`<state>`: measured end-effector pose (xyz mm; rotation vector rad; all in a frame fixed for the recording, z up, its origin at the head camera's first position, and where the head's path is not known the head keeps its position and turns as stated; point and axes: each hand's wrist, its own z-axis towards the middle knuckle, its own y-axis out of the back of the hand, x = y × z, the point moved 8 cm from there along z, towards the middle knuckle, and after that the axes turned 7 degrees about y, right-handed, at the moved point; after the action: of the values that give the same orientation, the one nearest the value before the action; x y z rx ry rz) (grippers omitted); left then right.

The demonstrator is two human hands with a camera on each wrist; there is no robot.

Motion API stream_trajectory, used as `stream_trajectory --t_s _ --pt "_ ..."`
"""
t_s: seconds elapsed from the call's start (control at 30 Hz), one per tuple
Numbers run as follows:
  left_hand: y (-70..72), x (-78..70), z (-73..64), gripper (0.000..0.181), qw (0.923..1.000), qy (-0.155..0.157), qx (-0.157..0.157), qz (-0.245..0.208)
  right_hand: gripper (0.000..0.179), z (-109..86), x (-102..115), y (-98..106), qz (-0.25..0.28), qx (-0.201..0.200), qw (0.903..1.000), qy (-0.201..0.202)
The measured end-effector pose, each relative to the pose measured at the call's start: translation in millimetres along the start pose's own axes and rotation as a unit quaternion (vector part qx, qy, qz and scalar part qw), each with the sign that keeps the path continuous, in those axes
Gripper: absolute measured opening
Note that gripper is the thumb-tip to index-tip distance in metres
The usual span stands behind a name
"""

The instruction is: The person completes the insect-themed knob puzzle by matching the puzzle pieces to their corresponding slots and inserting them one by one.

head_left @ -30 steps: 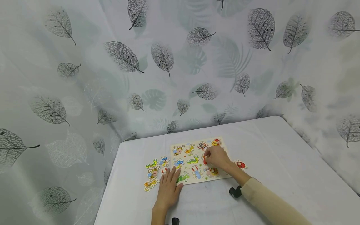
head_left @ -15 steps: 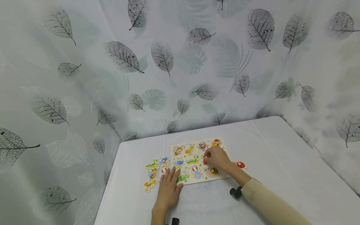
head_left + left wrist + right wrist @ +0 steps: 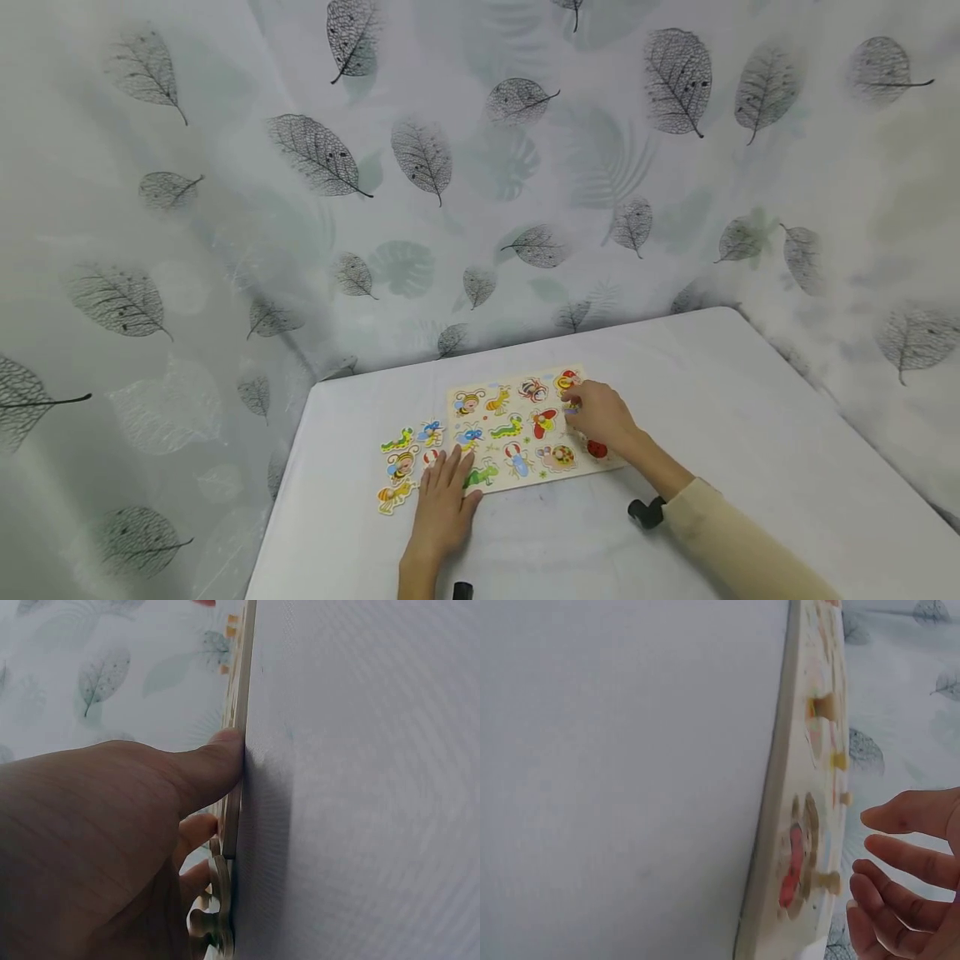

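A wooden peg puzzle board [image 3: 491, 448] with colourful insect pictures lies on the table. My left hand [image 3: 441, 508] rests at its lower left corner with fingers extended, and in the left wrist view the thumb [image 3: 214, 761] touches the board's edge. Over the board's right side is my right hand [image 3: 602, 414]; the right wrist view shows its fingers [image 3: 911, 859] loosely bent and apart, holding nothing. A red-winged bug piece [image 3: 543, 423] lies on the board, left of that hand. Below the hand shows a red ladybird picture [image 3: 597, 448]. The right hand hides part of the board.
Left of the board lie loose pieces: a green caterpillar [image 3: 397, 440], a blue-winged insect [image 3: 431, 432], a bee [image 3: 402, 465] and an orange ant [image 3: 395, 495]. A red-and-white piece [image 3: 430, 457] is partly covered by the left hand. Leaf-patterned curtains [image 3: 480, 208] surround the white table [image 3: 675, 367].
My right hand has let go of the red-winged bug piece and moved right. The forearm now covers where the loose ladybird piece lay. The left hand stays in place; the head view shifts slightly.
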<state>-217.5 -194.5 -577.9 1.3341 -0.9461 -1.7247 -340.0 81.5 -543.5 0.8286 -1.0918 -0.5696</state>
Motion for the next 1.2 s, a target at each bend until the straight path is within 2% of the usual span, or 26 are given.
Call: stream_trajectory --t_s 0.13,0.37,0.57,0.7,0.97,1.2 --pt "4.1 -3.1 0.1 0.056 1.0 -0.001 0.0 0.007 0.029 -5.2 -7.6 13.3 -0.008 0.014 0.9995 -0.027" --pt "0.9 -2.6 0.6 0.057 0.9994 0.021 0.024 0.015 0.037 -18.0 -29.8 23.6 -0.027 0.069 0.9948 -0.07" --pt "0.6 -2.8 -0.9 0.056 0.9999 0.009 0.002 0.008 0.024 -29.2 -46.5 35.3 -0.024 0.073 0.9935 -0.084" --pt "-1.0 -1.2 -0.4 0.057 0.9997 0.016 0.012 0.014 0.019 -35.1 -53.6 41.5 -0.015 0.076 0.9922 -0.098" --pt "-2.0 0.6 -0.6 0.057 0.9997 0.017 0.012 0.012 0.008 -47.4 -56.3 40.2 0.011 0.11 0.9859 -0.126" --pt "-2.5 0.5 0.1 0.057 0.9996 0.021 0.016 0.011 0.009 -52.7 -59.9 37.4 0.013 0.112 0.9858 -0.124"
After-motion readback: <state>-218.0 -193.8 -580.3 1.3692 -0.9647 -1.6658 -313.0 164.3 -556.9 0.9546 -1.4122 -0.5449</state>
